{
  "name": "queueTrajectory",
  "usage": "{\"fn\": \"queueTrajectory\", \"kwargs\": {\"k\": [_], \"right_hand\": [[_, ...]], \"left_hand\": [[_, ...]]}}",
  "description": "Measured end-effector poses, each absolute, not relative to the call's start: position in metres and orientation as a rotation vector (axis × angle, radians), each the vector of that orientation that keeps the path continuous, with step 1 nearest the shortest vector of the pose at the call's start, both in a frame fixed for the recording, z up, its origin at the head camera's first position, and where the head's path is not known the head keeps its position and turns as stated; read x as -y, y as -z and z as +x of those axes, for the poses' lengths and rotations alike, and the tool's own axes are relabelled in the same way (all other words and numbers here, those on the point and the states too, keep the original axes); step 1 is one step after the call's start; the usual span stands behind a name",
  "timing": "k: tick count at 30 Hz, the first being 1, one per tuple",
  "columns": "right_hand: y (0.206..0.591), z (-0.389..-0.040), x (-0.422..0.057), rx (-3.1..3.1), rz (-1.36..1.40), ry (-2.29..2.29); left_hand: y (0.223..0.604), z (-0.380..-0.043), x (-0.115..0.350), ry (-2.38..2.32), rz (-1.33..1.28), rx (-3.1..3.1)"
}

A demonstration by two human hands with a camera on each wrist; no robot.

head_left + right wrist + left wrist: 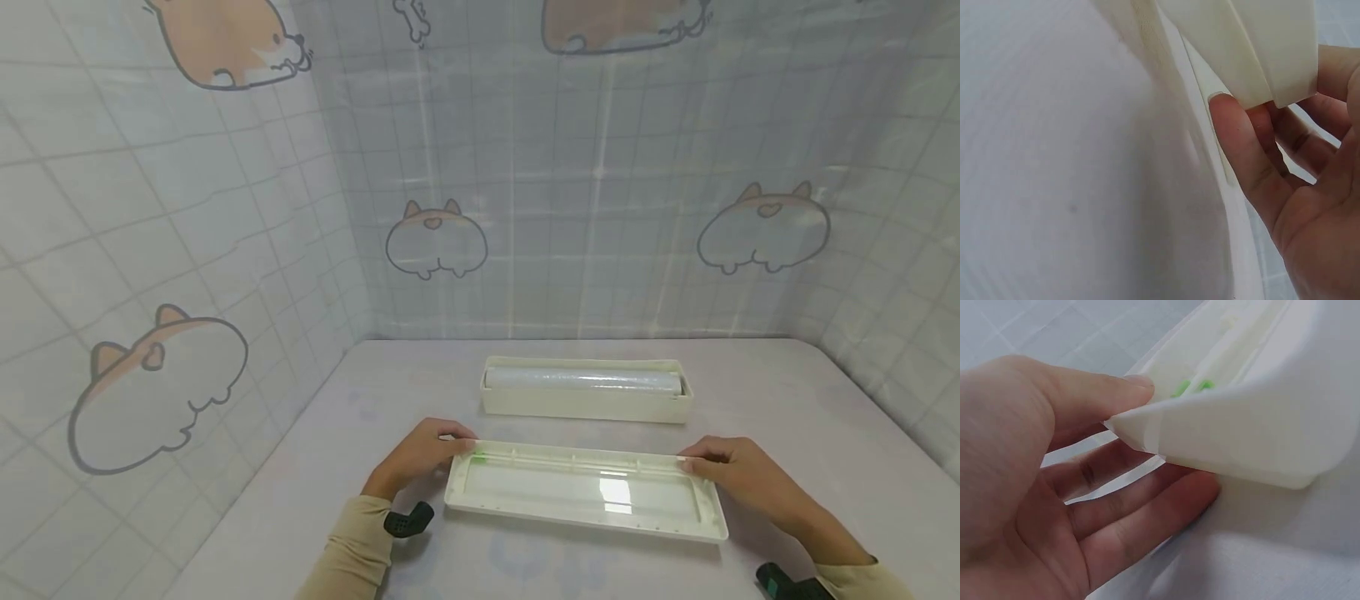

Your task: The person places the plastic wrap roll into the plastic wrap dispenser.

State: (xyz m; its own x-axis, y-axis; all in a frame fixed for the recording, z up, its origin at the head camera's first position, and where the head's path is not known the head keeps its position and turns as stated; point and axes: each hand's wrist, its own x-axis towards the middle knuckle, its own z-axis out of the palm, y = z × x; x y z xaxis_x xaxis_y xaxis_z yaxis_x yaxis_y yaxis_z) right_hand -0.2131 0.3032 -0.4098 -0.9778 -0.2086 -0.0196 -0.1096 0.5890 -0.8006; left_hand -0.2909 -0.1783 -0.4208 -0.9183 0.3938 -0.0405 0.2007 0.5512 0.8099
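Note:
Both hands hold a long, shallow, cream-coloured lid (540, 492) by its two ends, with its ribbed inner side facing up in the head view. My left hand (427, 457) pinches the left far corner, thumb on top and fingers underneath. In the left wrist view, small green pieces (1183, 388) show inside the lid near that thumb. At the other end, my right hand (746, 479) grips the right far corner. Just beyond the lid stands a matching cream box (585, 406) with its top uncovered. A roll of clear plastic wrap (585, 380) lies lengthwise inside it.
The pale table (405, 375) runs back to a curtain (562, 167) with a grid and cartoon dog print. Similar printed sheets stand along the left side (187, 250) and the right side (915, 292). Black wrist devices (409, 520) sit on both forearms.

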Motion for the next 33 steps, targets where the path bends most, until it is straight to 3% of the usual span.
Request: {"fn": "queueTrajectory", "kwargs": {"k": [13,33], "right_hand": [[0.412,-0.217,-0.309,-2.637,0.024,1.491],[0.414,-0.236,-0.320,-2.429,0.037,1.598]], "left_hand": [[0.418,-0.289,0.168,-1.644,0.437,-2.426],[0.419,-0.301,0.150,-1.818,0.364,-2.526]]}}
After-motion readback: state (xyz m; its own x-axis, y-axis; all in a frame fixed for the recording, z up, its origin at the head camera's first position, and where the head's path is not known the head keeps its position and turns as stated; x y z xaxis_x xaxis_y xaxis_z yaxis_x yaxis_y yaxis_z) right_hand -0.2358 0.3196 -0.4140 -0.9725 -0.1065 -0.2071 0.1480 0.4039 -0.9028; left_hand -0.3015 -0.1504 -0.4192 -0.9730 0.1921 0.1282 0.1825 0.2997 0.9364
